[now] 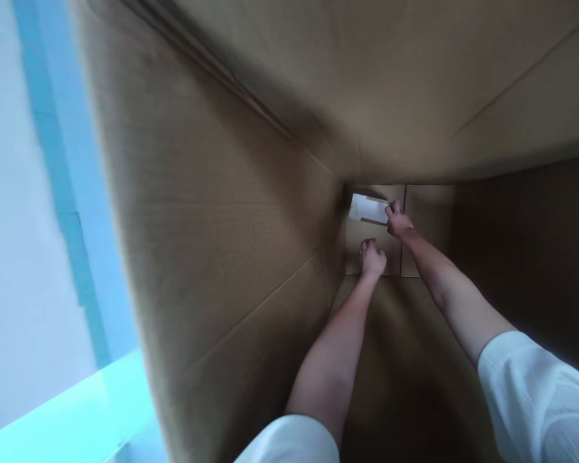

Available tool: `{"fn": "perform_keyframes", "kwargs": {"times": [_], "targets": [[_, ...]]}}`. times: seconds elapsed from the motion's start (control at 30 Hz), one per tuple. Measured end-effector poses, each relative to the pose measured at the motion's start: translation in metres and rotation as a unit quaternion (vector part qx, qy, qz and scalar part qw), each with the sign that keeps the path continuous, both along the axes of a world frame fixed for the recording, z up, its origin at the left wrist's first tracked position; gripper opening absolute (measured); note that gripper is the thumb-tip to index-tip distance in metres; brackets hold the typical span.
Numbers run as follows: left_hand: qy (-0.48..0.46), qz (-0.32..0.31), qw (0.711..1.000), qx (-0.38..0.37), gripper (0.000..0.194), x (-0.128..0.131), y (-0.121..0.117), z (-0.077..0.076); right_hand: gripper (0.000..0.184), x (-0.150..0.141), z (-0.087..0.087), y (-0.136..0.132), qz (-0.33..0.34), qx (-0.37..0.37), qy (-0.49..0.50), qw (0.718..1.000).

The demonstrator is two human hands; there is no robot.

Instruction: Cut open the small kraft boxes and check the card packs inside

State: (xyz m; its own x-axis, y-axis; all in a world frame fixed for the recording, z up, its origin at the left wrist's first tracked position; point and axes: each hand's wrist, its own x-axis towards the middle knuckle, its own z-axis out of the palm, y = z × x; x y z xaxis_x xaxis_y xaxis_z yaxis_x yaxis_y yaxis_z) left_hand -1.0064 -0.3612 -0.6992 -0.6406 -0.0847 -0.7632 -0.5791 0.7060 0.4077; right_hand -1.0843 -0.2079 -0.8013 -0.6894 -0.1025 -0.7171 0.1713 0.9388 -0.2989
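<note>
Both my arms reach deep inside a large brown cardboard box [241, 212]. My right hand [398, 220] grips the right end of a flat, rectangular white piece with brown edges [370, 209], fingers closed on it; its exact kind cannot be made out. The piece lies over or just above the box's bottom [427, 225], near the left inner corner. Just below it, apart from it, is my left hand [372, 257]. Its fingers are loosely bent with the thumb apart, and nothing shows in them.
Tall cardboard walls surround my arms, with the right wall [525, 225] in dark shadow. A seam [403, 247] crosses the bottom. Beyond the box's left edge is a pale surface [33, 225] with a blue-green stripe [60, 161], blurred.
</note>
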Motion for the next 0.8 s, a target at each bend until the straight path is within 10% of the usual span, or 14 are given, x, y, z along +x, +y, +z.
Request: {"fn": "perform_keyframes", "kwargs": {"times": [0.33,0.57,0.8], "targets": [[0.016,-0.075,0.993,-0.095,0.076,-0.047,0.014,0.010,0.073,0.014,0.052,0.083,0.026,-0.058,0.016,0.998],[0.034,-0.128,0.986,-0.099,0.079,-0.067,0.026,0.096,0.061,0.049,0.171,0.126,-0.001,-0.055,0.051,0.997],[0.102,-0.260,0.960,0.019,0.043,-0.088,0.039,0.200,0.060,0.101,0.310,0.144,-0.084,-0.023,0.138,0.987]]}}
